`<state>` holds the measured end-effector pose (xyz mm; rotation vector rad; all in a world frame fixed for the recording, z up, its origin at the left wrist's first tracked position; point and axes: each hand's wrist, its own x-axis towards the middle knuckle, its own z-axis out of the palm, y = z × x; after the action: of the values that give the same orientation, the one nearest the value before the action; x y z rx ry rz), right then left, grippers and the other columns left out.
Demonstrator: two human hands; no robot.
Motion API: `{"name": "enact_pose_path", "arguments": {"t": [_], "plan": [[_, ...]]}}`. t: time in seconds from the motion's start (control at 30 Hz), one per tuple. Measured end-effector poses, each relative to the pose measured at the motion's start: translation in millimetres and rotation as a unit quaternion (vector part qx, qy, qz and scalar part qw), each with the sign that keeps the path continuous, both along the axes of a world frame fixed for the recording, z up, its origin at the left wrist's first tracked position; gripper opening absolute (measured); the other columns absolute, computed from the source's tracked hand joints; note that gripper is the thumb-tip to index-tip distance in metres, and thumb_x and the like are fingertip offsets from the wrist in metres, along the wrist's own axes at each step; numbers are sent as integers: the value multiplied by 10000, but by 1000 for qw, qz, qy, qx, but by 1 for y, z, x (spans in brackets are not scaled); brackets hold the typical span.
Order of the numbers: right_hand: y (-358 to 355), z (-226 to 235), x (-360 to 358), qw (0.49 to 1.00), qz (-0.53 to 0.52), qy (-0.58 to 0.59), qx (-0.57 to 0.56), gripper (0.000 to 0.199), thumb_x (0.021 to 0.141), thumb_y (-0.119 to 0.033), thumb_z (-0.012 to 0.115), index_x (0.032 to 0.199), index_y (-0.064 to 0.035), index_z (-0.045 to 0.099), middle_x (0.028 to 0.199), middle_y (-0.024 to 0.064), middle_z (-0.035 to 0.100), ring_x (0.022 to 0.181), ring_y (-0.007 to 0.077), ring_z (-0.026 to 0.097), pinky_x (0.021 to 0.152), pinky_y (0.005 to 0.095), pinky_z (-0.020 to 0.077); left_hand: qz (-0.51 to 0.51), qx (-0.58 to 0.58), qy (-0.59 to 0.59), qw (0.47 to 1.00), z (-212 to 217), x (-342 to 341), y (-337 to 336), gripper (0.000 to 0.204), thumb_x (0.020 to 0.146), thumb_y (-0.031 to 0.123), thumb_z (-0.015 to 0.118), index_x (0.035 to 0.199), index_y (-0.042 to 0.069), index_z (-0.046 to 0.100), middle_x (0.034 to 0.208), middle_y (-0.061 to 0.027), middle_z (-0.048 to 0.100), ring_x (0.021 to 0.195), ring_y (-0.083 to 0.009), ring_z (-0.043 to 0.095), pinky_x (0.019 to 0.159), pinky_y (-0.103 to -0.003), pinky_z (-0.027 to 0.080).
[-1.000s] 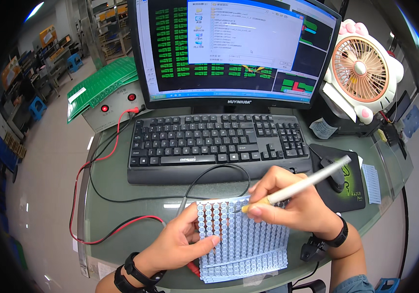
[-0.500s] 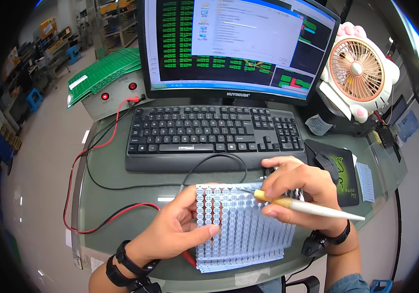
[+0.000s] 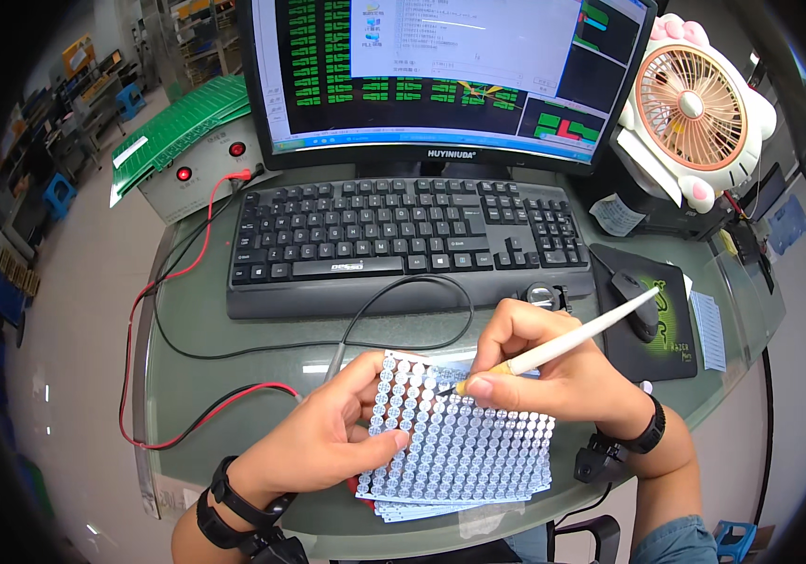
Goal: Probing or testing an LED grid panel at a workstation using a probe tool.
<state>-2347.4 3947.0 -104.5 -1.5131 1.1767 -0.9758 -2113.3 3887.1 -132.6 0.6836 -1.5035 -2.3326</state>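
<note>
My left hand point(image 3: 339, 434) grips the left edge of a whitish circuit board panel point(image 3: 487, 451) covered in rows of small round discs. Its thumb lies on the front, the other fingers behind. Below the panel's lower edge show more sheets point(image 3: 422, 509) like it. Between thumb and fingers my right hand point(image 3: 544, 371) holds a white pen-shaped tool point(image 3: 583, 336) with a yellowish grip. The tool's thin dark tip is at the discs near the panel's top; whether it touches, I cannot tell. Its tapered end points up to the right.
Beyond my hands are a black keyboard point(image 3: 403, 235) and a monitor point(image 3: 422, 113). A mouse point(image 3: 642, 315) on its pad and a fan point(image 3: 694, 108) stand right. Red and black leads point(image 3: 205, 246) run from a box with red lights point(image 3: 198, 169), under green boards point(image 3: 177, 136).
My right hand has turned, swinging the tool's far end from low right to upper right. The tip has moved slightly left and down on the panel. The view has shifted a little.
</note>
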Motion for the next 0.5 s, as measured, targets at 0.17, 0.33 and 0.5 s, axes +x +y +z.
{"name": "enact_pose_path", "arguments": {"t": [0.17, 0.33, 0.5], "plan": [[-4, -4, 1, 1000, 4, 6, 7, 225, 849, -155, 717, 831, -25, 534, 722, 1, 588, 642, 28, 541, 520, 205, 405, 0, 8, -12, 1000, 4, 1, 0, 559, 854, -12, 611, 1340, -17, 335, 1259, -132, 531, 1178, -160, 524, 1004, -335, 413], [-5, -6, 0, 1000, 13, 12, 7, 227, 848, -153, 718, 821, -29, 530, 715, 5, 596, 635, 29, 545, 514, 204, 403, 0, 13, -17, 1000, 4, 1, 0, 556, 854, -11, 613, 1337, -15, 337, 1254, -135, 539, 1172, -159, 531, 997, -331, 421], [-5, -2, -1, 999, 17, 23, 15, 222, 850, -158, 717, 830, -32, 535, 725, 12, 608, 647, 37, 563, 521, 208, 415, 2, 15, -10, 1000, 4, 0, 1, 562, 854, -20, 610, 1342, -13, 330, 1254, -139, 534, 1177, -161, 527, 999, -333, 420]]}}
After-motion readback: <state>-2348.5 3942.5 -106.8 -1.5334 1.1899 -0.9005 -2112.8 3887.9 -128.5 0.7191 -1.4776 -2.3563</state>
